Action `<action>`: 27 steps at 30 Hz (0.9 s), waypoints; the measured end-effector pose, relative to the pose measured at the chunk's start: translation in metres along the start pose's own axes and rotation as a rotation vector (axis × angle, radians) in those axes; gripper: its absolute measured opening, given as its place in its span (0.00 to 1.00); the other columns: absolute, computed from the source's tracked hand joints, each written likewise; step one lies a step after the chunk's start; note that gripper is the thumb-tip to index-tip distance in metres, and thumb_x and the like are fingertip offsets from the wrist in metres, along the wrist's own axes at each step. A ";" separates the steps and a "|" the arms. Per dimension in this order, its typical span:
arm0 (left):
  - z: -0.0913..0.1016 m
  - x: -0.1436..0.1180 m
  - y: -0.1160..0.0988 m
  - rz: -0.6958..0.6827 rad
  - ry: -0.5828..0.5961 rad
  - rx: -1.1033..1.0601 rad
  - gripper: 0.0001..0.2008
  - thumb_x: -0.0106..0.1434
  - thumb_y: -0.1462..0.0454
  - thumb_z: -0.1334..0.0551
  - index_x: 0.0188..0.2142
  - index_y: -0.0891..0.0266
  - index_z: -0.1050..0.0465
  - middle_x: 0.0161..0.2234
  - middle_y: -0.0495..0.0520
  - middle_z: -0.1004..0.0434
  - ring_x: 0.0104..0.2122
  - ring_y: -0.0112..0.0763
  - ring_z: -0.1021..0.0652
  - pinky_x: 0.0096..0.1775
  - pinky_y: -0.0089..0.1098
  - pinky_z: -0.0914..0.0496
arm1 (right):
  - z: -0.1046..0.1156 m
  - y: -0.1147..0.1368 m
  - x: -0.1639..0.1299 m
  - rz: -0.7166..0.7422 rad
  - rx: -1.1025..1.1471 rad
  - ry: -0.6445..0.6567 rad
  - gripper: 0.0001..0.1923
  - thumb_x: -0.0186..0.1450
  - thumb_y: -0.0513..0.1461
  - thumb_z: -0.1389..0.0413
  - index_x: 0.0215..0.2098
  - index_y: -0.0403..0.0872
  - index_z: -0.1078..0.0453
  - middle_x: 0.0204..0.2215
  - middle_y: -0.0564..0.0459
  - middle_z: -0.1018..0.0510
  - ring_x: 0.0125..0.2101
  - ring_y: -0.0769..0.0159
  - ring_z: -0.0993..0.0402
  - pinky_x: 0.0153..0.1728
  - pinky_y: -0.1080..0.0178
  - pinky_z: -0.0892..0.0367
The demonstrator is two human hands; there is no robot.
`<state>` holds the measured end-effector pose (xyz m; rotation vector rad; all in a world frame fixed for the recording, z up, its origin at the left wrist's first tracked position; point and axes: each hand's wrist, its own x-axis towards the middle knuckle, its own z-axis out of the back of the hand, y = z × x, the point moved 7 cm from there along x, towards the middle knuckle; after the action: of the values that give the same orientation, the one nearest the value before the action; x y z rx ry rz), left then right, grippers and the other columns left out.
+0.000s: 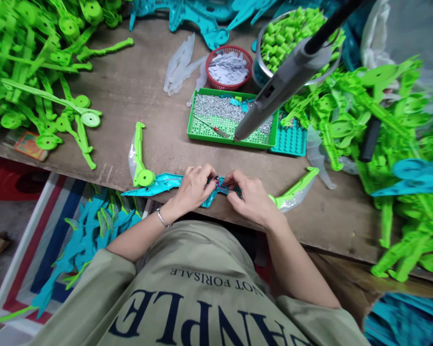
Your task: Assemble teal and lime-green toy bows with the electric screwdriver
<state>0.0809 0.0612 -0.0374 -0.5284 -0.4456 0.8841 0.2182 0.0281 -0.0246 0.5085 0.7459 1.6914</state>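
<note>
Both hands meet at the near edge of the table (137,86), fingers pinched together over the middle of a toy bow. Left hand (194,186) curls closed on the teal grip piece (216,188); a thin bracelet (162,218) sits at that wrist. Right hand (248,194) is likewise closed on the same grip, fingertips touching something small and dark at its centre; too small to tell what it is.

The bow lies along the table edge. Its left limb (140,158) is lime green, curving up and away from a round hub, with a teal section (159,185) joining it to the grip. Its right limb (296,187) is green too, angled up to the right, with clear plastic beneath it.

Just beyond the hands: a green tray (231,137) holding a heap of small silver screws (220,106) and a screwdriver with a red handle (212,128). A grey power screwdriver (281,86) hangs over the tray, tip down. Behind the tray, a red basket (229,67) of pale bits and a metal bowl (263,48) full of green plastic pieces. A teal tray (292,142) sits just right of the green one.

Heaps of green bow parts (29,62) fill the far left, and more of the same (382,125) crowd the right. Teal parts (90,230) lie in a bin below the table on the left.
</note>
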 end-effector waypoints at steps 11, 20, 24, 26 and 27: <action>0.009 -0.018 -0.005 0.069 -0.072 -0.124 0.04 0.70 0.65 0.37 0.45 0.60 0.28 0.38 0.52 0.18 0.40 0.36 0.19 0.44 0.38 0.30 | -0.013 -0.013 0.001 0.046 -0.082 -0.054 0.08 0.69 0.34 0.43 0.39 0.49 0.21 0.36 0.48 0.15 0.37 0.59 0.19 0.42 0.58 0.28; 0.007 -0.019 -0.003 -0.132 0.019 -0.198 0.12 0.72 0.67 0.39 0.51 0.58 0.21 0.45 0.54 0.14 0.43 0.34 0.16 0.46 0.37 0.24 | -0.018 -0.015 0.003 0.081 -0.097 -0.051 0.10 0.69 0.34 0.43 0.37 0.49 0.19 0.33 0.48 0.18 0.36 0.60 0.21 0.40 0.59 0.30; 0.007 -0.007 -0.002 -0.178 0.084 -0.225 0.11 0.71 0.68 0.38 0.49 0.56 0.19 0.41 0.52 0.14 0.40 0.31 0.16 0.44 0.34 0.24 | -0.014 -0.018 0.006 0.015 0.010 -0.061 0.04 0.65 0.34 0.42 0.33 0.48 0.26 0.31 0.51 0.18 0.33 0.62 0.22 0.38 0.61 0.31; 0.006 -0.003 -0.005 -0.221 0.138 -0.229 0.10 0.71 0.67 0.37 0.48 0.56 0.19 0.38 0.51 0.15 0.37 0.30 0.17 0.42 0.32 0.24 | -0.012 -0.023 0.007 -0.055 0.079 -0.083 0.04 0.62 0.33 0.42 0.34 0.49 0.31 0.29 0.53 0.19 0.28 0.65 0.24 0.34 0.63 0.32; 0.004 -0.002 -0.007 -0.239 0.167 -0.225 0.10 0.71 0.67 0.37 0.48 0.57 0.19 0.37 0.51 0.15 0.36 0.30 0.17 0.42 0.31 0.25 | -0.011 -0.024 0.008 -0.082 0.109 -0.089 0.06 0.61 0.33 0.42 0.36 0.49 0.32 0.29 0.54 0.20 0.27 0.66 0.25 0.32 0.64 0.32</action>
<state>0.0816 0.0573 -0.0300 -0.7336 -0.4474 0.5585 0.2256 0.0364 -0.0499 0.6172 0.7861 1.5485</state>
